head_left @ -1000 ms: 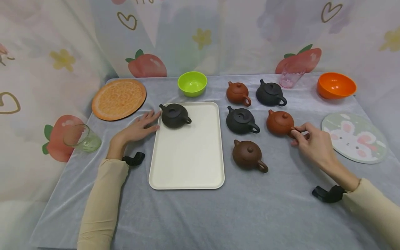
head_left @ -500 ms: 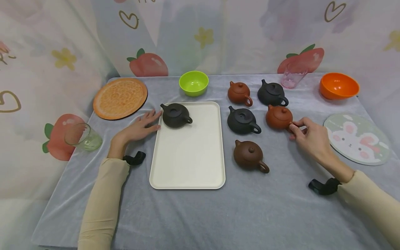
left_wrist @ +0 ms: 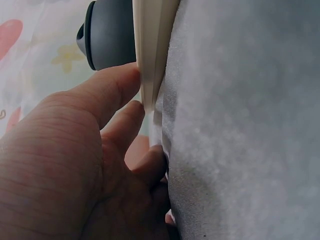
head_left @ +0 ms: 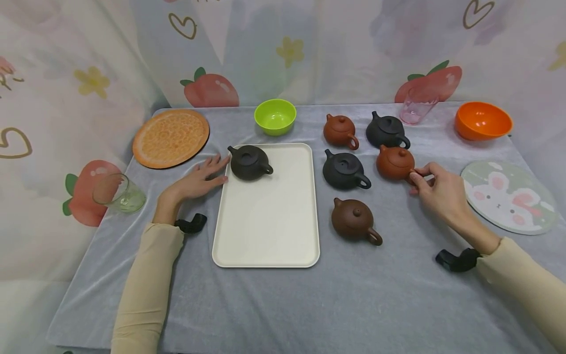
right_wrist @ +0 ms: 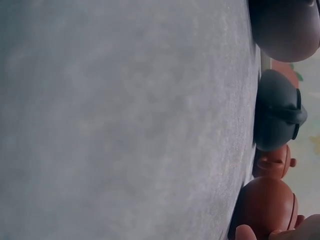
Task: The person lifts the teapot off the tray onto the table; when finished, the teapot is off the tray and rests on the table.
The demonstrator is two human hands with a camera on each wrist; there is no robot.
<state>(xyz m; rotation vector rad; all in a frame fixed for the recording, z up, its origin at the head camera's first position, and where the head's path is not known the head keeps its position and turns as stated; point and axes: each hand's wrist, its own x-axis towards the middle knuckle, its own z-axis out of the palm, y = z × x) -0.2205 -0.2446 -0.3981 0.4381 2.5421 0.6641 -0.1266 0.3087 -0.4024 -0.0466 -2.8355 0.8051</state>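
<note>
My right hand (head_left: 442, 192) pinches the handle of a reddish-orange clay teapot (head_left: 395, 163). In the right wrist view only fingertips show beside this teapot (right_wrist: 267, 207). Whether its base touches the cloth I cannot tell. My left hand (head_left: 193, 183) lies with fingers spread at the left edge of a cream tray (head_left: 267, 221); its thumb and a finger touch the rim in the left wrist view. A black teapot (head_left: 249, 162) stands at the tray's far left corner. Right of the tray are another black teapot (head_left: 344, 170) and a dark brown teapot (head_left: 352, 219).
Behind the held teapot stand a third black teapot (head_left: 385, 130) and a small reddish teapot (head_left: 338, 130). Around the table are a green bowl (head_left: 275, 118), orange bowl (head_left: 483, 122), pink glass (head_left: 415, 110), green glass (head_left: 126, 196), round orange-brown mat (head_left: 170, 137) and rabbit mat (head_left: 508, 196).
My right hand and the reddish-orange teapot have moved away from me and slightly left, closer to the rear black teapot. The left hand stays at the tray edge.
</note>
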